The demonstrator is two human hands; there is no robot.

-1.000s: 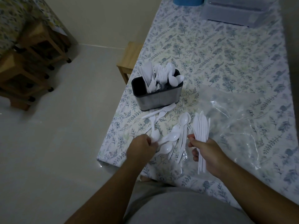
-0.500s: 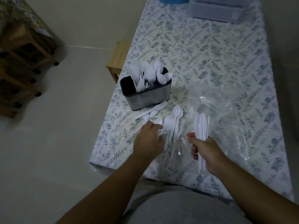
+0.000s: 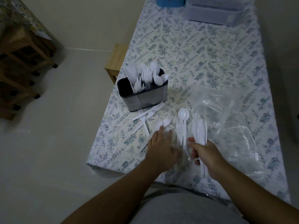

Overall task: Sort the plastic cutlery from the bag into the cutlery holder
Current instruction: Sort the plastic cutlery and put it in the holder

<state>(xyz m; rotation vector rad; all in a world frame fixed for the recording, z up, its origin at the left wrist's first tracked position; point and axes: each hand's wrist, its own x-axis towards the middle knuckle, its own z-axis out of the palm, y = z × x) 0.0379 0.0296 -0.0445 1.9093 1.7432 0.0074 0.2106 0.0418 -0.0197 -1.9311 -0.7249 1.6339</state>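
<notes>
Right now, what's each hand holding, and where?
Right hand grips a bundle of knives by the handle ends. Left hand, fingers straight, holds nothing.

Two hands are in view: the left hand [image 3: 159, 147] and the right hand [image 3: 204, 155]. One cutlery holder [image 3: 146, 97] stands on the table at about 11 o'clock from the hands, with three groups of white cutlery standing in it: knives [image 3: 131, 75], forks [image 3: 145, 73] and spoons [image 3: 157, 76]; the pieces overlap too much to count. Three forks [image 3: 148, 113] lie loose just in front of the holder. Two spoons [image 3: 183, 113] lie side by side at 12 o'clock from the hands. One bundle of knives [image 3: 200, 128] sits in the right hand, its number unclear. One clear plastic bag [image 3: 226, 113] lies at 2 o'clock. Two containers stand at the table's far end: one blue [image 3: 170, 1], one clear [image 3: 213, 12].
</notes>
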